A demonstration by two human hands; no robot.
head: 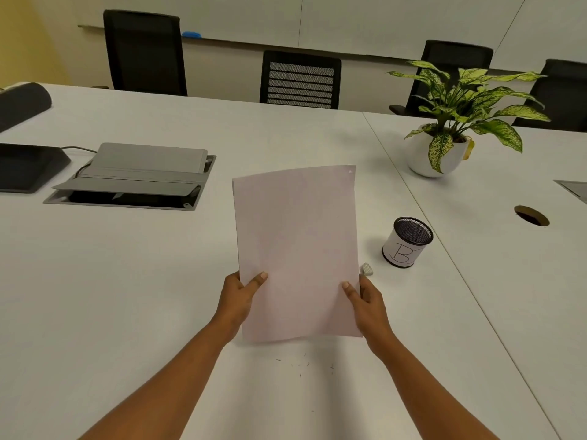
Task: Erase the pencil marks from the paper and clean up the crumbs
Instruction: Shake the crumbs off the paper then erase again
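Paper (298, 249), lifted off the surface (127, 281) by left hand (238, 300) and right hand (368, 303) gripping its sides, looks clean; crumbs (298, 363) near the front edge seemingly remain.

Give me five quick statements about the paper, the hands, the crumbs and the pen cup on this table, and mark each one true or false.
1. Both hands, left hand and right hand, hold the paper by its lower side edges. True.
2. The paper lies flat on the table. False: it is lifted and held up in front of the person.
3. Dark eraser crumbs lie on the table below the paper's bottom edge. True.
4. The mesh pen cup stands to the left of the paper. False: it stands to the right, with a small eraser near it.
5. The potted plant sits on the far right of the table. True.
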